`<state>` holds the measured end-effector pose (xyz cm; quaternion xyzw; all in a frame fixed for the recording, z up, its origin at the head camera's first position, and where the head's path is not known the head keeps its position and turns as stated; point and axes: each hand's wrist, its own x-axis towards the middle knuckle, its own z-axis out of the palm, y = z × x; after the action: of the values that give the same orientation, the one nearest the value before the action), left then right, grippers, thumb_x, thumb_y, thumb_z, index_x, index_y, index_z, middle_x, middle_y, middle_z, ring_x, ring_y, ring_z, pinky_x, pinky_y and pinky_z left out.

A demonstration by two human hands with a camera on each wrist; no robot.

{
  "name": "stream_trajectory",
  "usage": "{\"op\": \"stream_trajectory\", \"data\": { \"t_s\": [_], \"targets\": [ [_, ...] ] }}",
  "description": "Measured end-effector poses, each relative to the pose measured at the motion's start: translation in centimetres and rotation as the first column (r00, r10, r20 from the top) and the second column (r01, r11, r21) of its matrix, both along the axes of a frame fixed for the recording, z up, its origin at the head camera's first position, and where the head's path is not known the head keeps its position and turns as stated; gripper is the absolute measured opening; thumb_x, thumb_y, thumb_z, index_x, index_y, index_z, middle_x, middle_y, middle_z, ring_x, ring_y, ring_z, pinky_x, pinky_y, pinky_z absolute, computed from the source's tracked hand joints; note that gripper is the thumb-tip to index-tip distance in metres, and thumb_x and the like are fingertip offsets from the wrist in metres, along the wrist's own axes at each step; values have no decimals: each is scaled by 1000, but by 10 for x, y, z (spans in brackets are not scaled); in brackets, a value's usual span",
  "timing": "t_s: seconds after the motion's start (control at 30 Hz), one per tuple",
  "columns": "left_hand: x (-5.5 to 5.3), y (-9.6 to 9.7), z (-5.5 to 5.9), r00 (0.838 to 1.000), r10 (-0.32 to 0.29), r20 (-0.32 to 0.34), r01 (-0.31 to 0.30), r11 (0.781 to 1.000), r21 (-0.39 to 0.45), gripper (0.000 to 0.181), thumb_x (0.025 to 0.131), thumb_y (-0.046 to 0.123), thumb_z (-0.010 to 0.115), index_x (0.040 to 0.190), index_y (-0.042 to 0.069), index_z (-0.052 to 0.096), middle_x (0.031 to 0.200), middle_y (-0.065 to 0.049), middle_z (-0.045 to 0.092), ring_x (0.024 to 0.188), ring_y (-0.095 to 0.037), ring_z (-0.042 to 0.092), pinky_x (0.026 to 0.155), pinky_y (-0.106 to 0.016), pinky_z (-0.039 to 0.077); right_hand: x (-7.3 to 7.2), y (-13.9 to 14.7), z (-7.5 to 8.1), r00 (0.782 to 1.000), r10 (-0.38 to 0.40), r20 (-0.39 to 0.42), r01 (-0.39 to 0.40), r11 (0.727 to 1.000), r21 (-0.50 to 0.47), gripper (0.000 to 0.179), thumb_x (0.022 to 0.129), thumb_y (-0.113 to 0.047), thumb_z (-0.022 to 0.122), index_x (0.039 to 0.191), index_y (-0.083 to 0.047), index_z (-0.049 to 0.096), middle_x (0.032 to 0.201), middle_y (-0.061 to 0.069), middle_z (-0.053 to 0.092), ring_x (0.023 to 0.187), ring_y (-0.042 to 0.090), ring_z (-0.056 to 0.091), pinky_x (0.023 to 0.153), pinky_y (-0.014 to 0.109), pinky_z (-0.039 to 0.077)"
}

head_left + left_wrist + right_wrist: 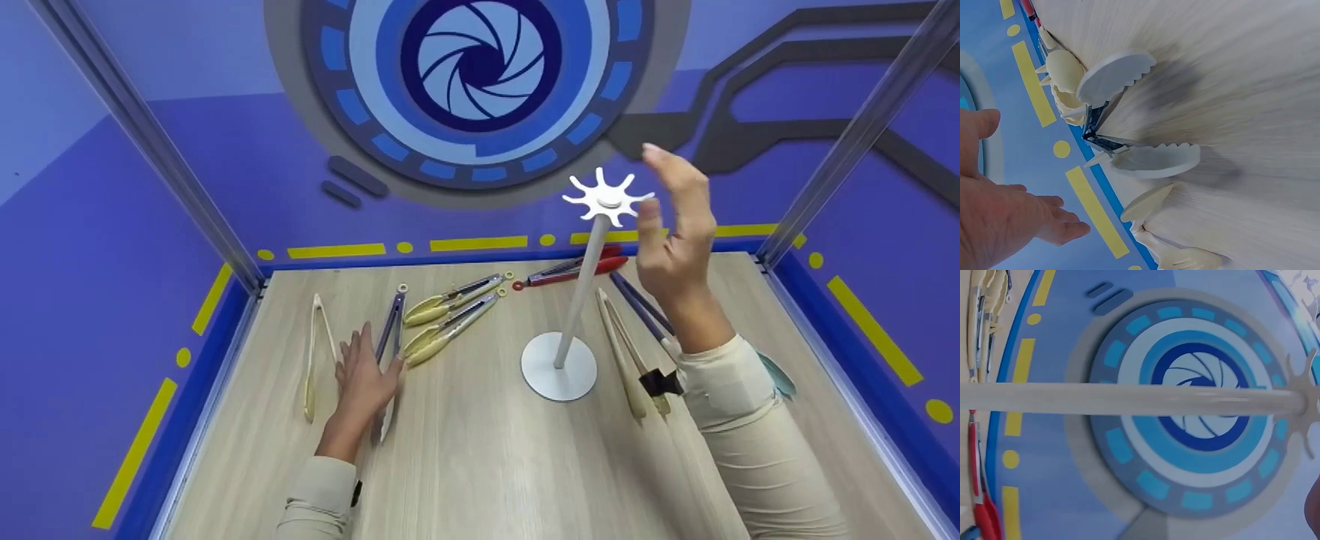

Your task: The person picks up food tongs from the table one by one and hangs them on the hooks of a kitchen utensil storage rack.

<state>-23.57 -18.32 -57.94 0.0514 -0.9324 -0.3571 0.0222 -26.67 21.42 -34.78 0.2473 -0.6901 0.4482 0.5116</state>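
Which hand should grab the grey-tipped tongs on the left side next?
Probably the left. The left hand is close to the grey-tipped tongs, with its fingers free. The right hand is farther off, raised beside the white star-shaped top.

Blue and purple on the wall [232, 187], with yellow dashes [337, 250] and dots [405, 247] low down. At twelve o'clock, pale blue in a swirl [480, 64]. White on the stand [579, 300], from two o'clock to five. Red on the far tongs [559, 277] at three, yellow and silver on the twin tongs [431, 349] at seven, dark blue on the grey-tipped tongs [398, 307] at eight. Maybe teal on a half-hidden tip [778, 376] near four.
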Motion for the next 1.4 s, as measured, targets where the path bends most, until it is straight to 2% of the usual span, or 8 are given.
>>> {"op": "stream_trajectory", "data": {
  "t_s": [0.1,0.27,0.43,0.63,0.8,1.0,1.27,1.4],
  "targets": [
    [0,0,-1,1000,5,4,-5,1000,-2,83,100,34,61,163,6,15,167,-33,12,155,-55,1,121,-72,4,-7,-5,-1,1000,-12,-20,14,996,93,33,97,-24,60,115,-1,74,127,15,71,125,32,61,113,43,43],
    [-1,2,-2,999,6,42,-6,1000,5,82,100,36,61,163,8,16,167,-32,12,155,-54,0,121,-72,2,-15,-13,-7,999,-20,28,15,986,167,20,93,-10,64,103,-4,80,112,9,78,113,29,69,105,37,49],
    [-2,2,-3,999,9,50,-9,1000,5,83,99,37,61,163,8,16,167,-32,12,155,-54,1,121,-71,2,-19,-20,-9,999,-4,32,0,995,102,14,92,-6,68,93,-5,82,99,8,80,97,28,74,95,29,54],
    [-2,0,-3,999,9,48,-9,1000,-3,82,101,38,59,163,7,16,167,-32,12,155,-54,1,121,-71,2,-22,-29,-8,998,-52,-29,52,999,-6,13,89,0,69,83,-1,81,86,12,80,82,30,75,85,20,55],
    [0,-2,-7,999,18,39,-18,1000,-5,81,101,38,59,162,7,18,166,-33,15,154,-55,3,121,-71,2,-24,-36,-5,992,-77,-101,73,996,-49,13,86,5,69,79,3,80,82,16,79,76,33,75,83,18,56],
    [1,-7,-12,999,33,11,-33,999,-6,78,101,35,60,161,3,22,164,-34,19,154,-57,6,121,-70,6,-29,-38,-11,982,-81,-169,65,993,-98,19,86,3,68,73,-1,81,76,12,78,69,31,74,78,20,57],
    [-11,-25,-9,993,121,-13,-121,993,17,77,99,31,59,161,5,21,166,-31,17,155,-54,4,122,-69,6,-35,-33,-15,980,-57,-192,30,990,-139,24,86,2,64,69,-2,80,74,14,77,67,33,74,78,24,59],
    [-20,-41,-9,984,179,-4,-179,983,-44,75,101,34,57,161,7,22,166,-29,18,154,-55,6,122,-69,7,-35,-32,-16,977,-74,-200,41,986,-164,25,86,2,63,67,-1,79,72,14,77,66,33,73,77,24,59]
  ]
}}
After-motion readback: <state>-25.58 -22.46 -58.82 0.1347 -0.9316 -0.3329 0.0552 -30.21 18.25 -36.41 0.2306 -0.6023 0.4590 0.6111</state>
